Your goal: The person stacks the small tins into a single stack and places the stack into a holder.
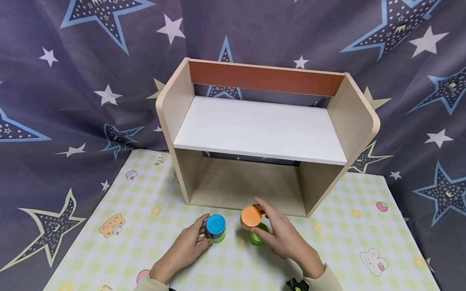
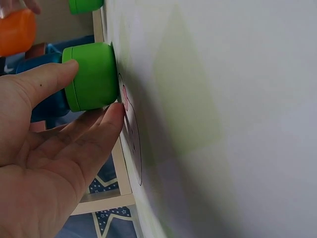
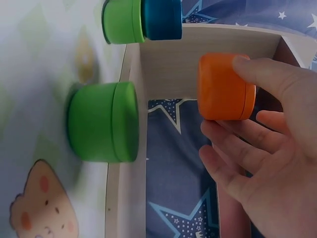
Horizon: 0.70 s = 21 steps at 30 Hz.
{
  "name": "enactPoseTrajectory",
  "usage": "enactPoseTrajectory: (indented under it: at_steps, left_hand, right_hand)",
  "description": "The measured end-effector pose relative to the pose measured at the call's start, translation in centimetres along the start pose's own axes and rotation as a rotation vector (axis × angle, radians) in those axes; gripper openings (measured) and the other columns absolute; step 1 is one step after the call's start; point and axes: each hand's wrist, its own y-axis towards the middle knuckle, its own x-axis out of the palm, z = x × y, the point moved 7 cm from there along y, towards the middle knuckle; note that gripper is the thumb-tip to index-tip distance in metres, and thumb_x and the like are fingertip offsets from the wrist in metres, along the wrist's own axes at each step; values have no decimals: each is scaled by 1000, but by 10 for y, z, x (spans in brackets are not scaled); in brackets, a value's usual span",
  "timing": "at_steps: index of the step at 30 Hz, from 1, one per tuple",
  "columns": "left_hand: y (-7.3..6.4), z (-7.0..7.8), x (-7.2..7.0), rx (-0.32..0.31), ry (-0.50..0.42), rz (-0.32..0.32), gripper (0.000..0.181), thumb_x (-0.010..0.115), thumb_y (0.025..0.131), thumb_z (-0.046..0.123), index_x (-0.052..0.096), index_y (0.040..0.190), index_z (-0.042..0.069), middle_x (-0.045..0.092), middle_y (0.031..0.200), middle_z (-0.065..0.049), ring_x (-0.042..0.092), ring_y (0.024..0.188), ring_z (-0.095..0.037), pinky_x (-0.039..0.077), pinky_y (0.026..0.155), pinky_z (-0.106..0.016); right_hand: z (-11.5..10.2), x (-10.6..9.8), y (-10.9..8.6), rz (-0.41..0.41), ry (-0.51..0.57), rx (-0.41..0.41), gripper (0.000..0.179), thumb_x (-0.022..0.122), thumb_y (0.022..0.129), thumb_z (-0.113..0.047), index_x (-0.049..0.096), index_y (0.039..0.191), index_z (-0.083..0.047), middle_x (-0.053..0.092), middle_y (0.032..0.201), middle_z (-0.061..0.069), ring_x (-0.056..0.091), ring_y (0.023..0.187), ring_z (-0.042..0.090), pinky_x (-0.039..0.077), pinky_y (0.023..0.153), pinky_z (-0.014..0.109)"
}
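Note:
At the left, a small blue lidded jar stands on top of a green jar. My left hand holds this stack from its left side, the thumb reaching across the blue jar to the green one's edge. Between the thumb and fingers of my right hand is an orange jar. It is raised over a second green jar, with a gap between the two in the right wrist view. That green jar stands upright on the table, partly hidden by the right hand in the head view.
Just behind the jars stands a wooden shelf unit with a white middle board and a reddish back strip. A checked cloth with cartoon prints covers the table. Dark star-patterned fabric hangs around the back and sides.

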Motion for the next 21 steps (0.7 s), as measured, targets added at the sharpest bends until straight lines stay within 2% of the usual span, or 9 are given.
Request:
enactPoseTrajectory:
  at_steps: [5,21]
  left_hand:
    - [0,0,0,2,5,1,75,73,93,14,32,153,-1,61,132,-18,59,121,-25,54,93,-32]
    - [1,-2,1,1,4,-6,73,73,93,12,33,152,-2,61,131,-18,60,119,-27,55,92,-32]
  right_hand:
    - [-4,4,7,-31,20,22,79,78,90,-20,33,154,-7,56,138,4,55,123,18,52,97,43]
    - [-18,21,29,-71,9,-35,79,77,91,-21,32,155,-11,55,139,4,56,122,18,51,99,36]
